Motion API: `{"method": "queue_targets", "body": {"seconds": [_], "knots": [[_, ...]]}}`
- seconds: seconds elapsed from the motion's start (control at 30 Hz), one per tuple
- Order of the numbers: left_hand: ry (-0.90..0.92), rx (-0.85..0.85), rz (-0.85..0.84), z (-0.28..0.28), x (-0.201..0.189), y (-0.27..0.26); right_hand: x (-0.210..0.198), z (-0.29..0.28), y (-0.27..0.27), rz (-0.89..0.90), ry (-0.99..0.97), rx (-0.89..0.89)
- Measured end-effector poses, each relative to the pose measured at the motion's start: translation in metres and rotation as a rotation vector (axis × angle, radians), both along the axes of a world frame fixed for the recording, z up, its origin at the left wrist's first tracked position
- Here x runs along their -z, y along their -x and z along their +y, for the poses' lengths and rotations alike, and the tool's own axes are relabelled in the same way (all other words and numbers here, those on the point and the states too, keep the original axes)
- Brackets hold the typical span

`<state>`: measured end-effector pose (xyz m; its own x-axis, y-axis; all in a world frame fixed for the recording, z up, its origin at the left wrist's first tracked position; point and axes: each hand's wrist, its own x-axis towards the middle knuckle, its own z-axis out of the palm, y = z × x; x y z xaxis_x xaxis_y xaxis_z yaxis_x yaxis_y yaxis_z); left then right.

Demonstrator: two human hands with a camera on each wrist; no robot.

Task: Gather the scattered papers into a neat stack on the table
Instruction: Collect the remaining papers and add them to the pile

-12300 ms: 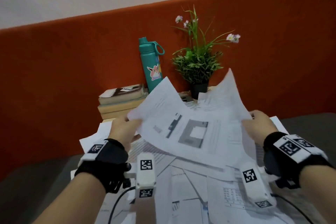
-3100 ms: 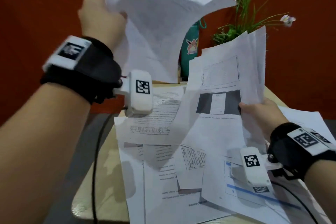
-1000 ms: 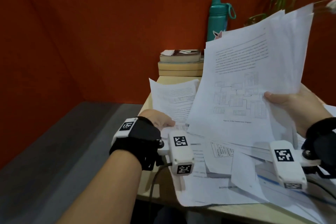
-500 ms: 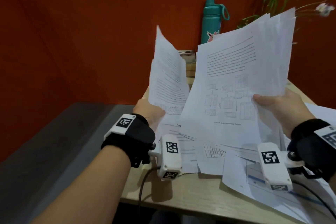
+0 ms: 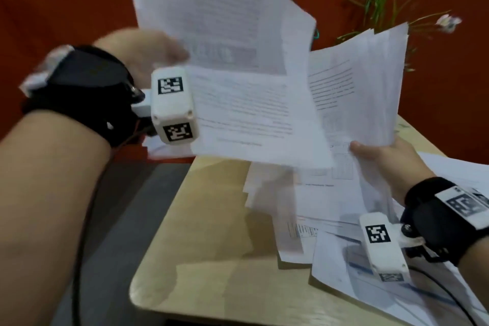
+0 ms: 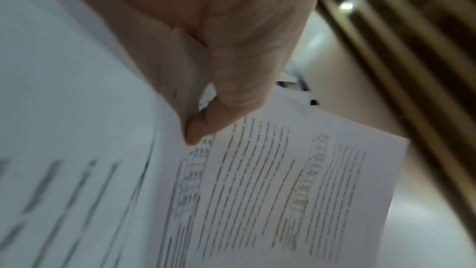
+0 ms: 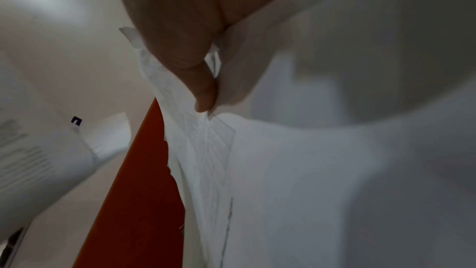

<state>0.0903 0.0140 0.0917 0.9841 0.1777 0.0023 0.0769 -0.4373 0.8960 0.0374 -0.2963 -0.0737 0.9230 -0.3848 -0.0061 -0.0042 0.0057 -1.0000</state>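
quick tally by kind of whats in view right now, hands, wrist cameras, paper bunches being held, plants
hands: 2, left hand and right hand
wrist cameras: 2, left wrist camera and right wrist camera
held paper bunches: 2, left-hand sheets and right-hand bundle
plants: 1, flowering plant
total: 7
Loose papers on table overlap, uncountable.

A green plant with small pale flowers (image 5: 381, 2) rises at the far right edge of the light wooden tabletop (image 5: 211, 259), backed by an orange-red partition wall (image 5: 66, 16).
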Motion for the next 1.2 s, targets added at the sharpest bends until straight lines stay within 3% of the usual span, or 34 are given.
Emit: {"method": "queue_targets", "body": {"seconds": [0.13, 0.23, 0.37, 0.63, 0.8, 0.97, 1.1, 1.2], "knots": [[0.137, 0.116, 0.354, -0.023, 0.070, -0.009, 0.000, 0.008, 0.000, -0.027, 0.075, -0.069], [0.227, 0.190, 0.425, -0.034, 0.122, -0.019, -0.006, 0.010, 0.005, -0.027, 0.030, -0.087], [0.068, 0.358, 0.388, -0.037, 0.154, -0.028, -0.008, 0.003, 0.008, 0.007, -0.041, -0.048], [0.200, 0.567, 0.432, -0.047, 0.165, -0.028, -0.008, 0.010, 0.007, 0.052, 0.089, -0.100], [0.393, 0.455, 0.199, -0.043, 0.164, -0.025, -0.005, 0.008, 0.004, 0.002, -0.070, -0.217], [0.742, 0.471, 0.305, -0.033, 0.147, -0.014, -0.009, 0.009, 0.002, -0.024, -0.195, -0.210], [0.762, 0.515, 0.305, -0.034, 0.146, -0.009, -0.016, 0.023, 0.001, 0.003, -0.073, -0.284], [0.831, 0.483, 0.265, -0.029, 0.143, -0.009, -0.022, 0.022, 0.000, -0.015, -0.131, -0.259]]}}
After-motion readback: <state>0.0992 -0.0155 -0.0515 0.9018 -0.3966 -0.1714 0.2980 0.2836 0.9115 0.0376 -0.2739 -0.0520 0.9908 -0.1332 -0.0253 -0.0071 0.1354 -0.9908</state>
